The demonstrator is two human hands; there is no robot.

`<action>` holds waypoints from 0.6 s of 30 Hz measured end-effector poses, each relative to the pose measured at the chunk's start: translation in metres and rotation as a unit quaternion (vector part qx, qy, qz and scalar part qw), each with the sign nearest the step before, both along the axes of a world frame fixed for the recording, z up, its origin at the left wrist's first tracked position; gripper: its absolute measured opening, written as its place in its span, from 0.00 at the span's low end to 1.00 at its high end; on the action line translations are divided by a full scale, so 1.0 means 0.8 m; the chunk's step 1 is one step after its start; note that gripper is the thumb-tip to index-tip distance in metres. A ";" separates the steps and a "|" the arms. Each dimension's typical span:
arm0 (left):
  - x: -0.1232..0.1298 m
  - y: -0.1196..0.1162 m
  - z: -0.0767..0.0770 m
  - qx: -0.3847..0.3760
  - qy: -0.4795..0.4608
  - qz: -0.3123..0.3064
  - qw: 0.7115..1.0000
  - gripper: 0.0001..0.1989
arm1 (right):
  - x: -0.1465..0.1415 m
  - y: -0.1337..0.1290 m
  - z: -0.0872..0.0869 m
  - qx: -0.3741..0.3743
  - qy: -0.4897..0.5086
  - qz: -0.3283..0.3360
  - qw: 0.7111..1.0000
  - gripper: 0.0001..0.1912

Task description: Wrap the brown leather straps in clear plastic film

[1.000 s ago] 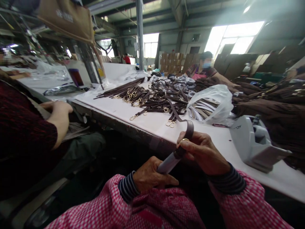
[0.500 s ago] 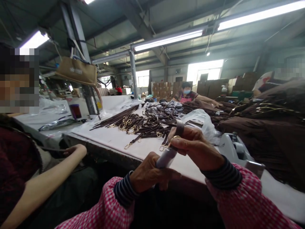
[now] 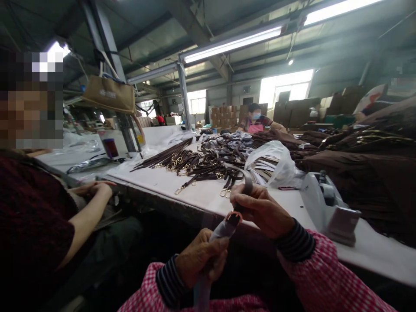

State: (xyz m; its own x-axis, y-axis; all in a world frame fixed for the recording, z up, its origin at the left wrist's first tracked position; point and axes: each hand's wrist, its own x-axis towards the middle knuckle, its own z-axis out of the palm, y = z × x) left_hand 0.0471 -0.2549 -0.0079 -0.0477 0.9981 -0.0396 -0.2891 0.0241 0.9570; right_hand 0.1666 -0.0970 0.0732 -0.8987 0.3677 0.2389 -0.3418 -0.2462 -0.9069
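My left hand (image 3: 203, 255) is closed around the strap's lower part, which is covered in a pale, thin wrapping (image 3: 222, 232) and hangs down below the fingers. A gold-coloured buckle (image 3: 233, 216) sits on the strap between my two hands, above the wrapped stretch. With fingers pinched, my right hand (image 3: 260, 210) holds the dark strap (image 3: 248, 184) just past the buckle; its free end curves up over the fingers. Beyond my hands, a pile of dark straps with gold-coloured clasps (image 3: 195, 162) lies on the white table (image 3: 162, 186).
A tape dispenser (image 3: 328, 208) stands right of my right hand. Behind it are heaped dark brown fabric pieces (image 3: 364, 173). A clear plastic bag (image 3: 273, 160) holds pale strips. At left sits a co-worker (image 3: 35, 216); another person (image 3: 256, 121) is across the table. A tan bag (image 3: 108, 93) hangs from a post.
My left hand has slid down the wrapped strap, away from my right hand, so the buckle now shows between them. The view has shifted slightly. The left co-worker's hands have come together.
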 end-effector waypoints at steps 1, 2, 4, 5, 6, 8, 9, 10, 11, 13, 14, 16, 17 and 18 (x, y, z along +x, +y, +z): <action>-0.002 0.000 -0.008 0.008 -0.033 -0.014 0.999 0.33 | 0.003 0.001 0.002 0.019 0.006 0.010 1.000 0.14; -0.004 -0.001 -0.014 0.011 -0.054 -0.030 0.998 0.32 | 0.005 0.002 0.004 0.034 0.011 0.015 0.999 0.13; -0.007 -0.003 -0.021 0.003 -0.064 -0.058 0.996 0.33 | 0.007 0.007 0.006 0.063 0.024 0.009 0.998 0.12; -0.009 -0.005 -0.021 -0.006 -0.058 -0.066 0.996 0.33 | 0.007 0.010 0.005 0.076 0.030 0.004 0.997 0.12; -0.010 -0.006 -0.019 -0.015 -0.041 -0.070 0.997 0.34 | 0.006 0.013 0.003 0.087 0.035 0.001 0.996 0.12; -0.012 -0.009 -0.010 -0.027 0.016 -0.064 0.997 0.36 | 0.003 0.017 -0.003 0.107 0.034 0.008 0.994 0.12; -0.013 -0.010 -0.003 -0.028 0.050 -0.061 0.997 0.36 | 0.002 0.018 -0.006 0.114 0.028 0.014 0.993 0.11; -0.014 -0.011 0.005 -0.029 0.082 -0.057 0.995 0.36 | 0.000 0.019 -0.008 0.118 0.022 0.017 0.993 0.11; -0.014 -0.011 0.012 -0.030 0.108 -0.053 0.992 0.36 | -0.001 0.019 -0.010 0.121 0.018 0.016 0.992 0.11; -0.013 -0.011 0.024 -0.032 0.142 -0.030 0.989 0.32 | -0.003 0.017 -0.009 0.119 0.022 -0.003 0.993 0.09; -0.012 -0.010 0.028 -0.029 0.159 0.000 0.987 0.29 | -0.003 0.016 -0.008 0.117 0.026 -0.019 0.993 0.09; -0.010 -0.010 0.032 -0.015 0.223 0.087 0.971 0.24 | -0.003 0.012 -0.005 0.114 0.030 -0.052 0.992 0.09; -0.009 -0.011 0.031 -0.005 0.275 0.134 0.952 0.22 | -0.003 0.010 -0.003 0.112 0.025 -0.068 0.991 0.09; -0.009 -0.011 0.030 0.003 0.335 0.179 0.925 0.21 | -0.002 0.008 -0.003 0.110 0.018 -0.083 0.990 0.10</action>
